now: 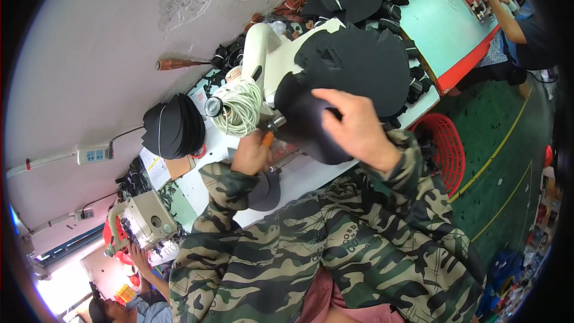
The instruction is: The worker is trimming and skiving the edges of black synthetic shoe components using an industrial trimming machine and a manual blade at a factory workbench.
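Note:
My right hand (357, 127) lies over a dark curved flat piece (305, 122), thumb and forefinger spread apart; its other fingers are mostly out of sight. The piece's lower part is smeared by motion. Beside the head of a cream sewing machine (256, 45), my left hand (251, 154) is partly covered by the machine and a coil of pale cord (238, 107). A small orange thing (267, 139) shows at its fingers; whether they grip it is unclear. Behind my right hand a stack of black rounded sheets (371, 72) covers the machine bed. Another dark piece (264, 192) lies below my left hand.
A tied bundle of black curved pieces (173, 127) stands left of the machine. A wooden-handled tool (173, 64) points out by the wall. Right of the table is a red basket (448, 152). Co-workers sit at machines, lower left and upper right.

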A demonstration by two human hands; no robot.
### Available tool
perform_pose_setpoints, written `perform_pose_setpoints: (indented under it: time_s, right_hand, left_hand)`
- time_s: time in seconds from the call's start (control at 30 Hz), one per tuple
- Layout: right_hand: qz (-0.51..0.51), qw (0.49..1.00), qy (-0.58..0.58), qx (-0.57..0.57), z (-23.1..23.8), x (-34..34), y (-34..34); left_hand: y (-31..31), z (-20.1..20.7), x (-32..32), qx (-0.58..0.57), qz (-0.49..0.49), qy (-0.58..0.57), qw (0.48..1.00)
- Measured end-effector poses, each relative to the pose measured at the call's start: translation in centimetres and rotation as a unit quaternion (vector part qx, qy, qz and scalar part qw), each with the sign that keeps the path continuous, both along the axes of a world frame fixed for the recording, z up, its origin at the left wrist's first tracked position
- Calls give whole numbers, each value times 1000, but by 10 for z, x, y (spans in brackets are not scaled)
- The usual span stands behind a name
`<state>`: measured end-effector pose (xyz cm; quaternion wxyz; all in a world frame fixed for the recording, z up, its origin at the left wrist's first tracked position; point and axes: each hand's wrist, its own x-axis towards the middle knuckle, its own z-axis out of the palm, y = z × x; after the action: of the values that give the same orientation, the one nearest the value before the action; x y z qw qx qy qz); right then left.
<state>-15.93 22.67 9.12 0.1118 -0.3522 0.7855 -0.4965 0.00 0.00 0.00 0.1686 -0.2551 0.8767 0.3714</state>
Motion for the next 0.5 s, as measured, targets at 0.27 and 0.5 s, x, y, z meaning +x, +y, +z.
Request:
perform_pose_setpoints:
  time_s: [0.27, 0.5]
  right_hand:
    - [-205, 949, 236, -37, 92, -33, 71]
    - [17, 969, 231, 86, -2, -8, 59]
  left_hand:
    - [-66, -36, 111, -304, -127, -112, 938]
    - [-74, -52, 96, -248, -254, -155, 922]
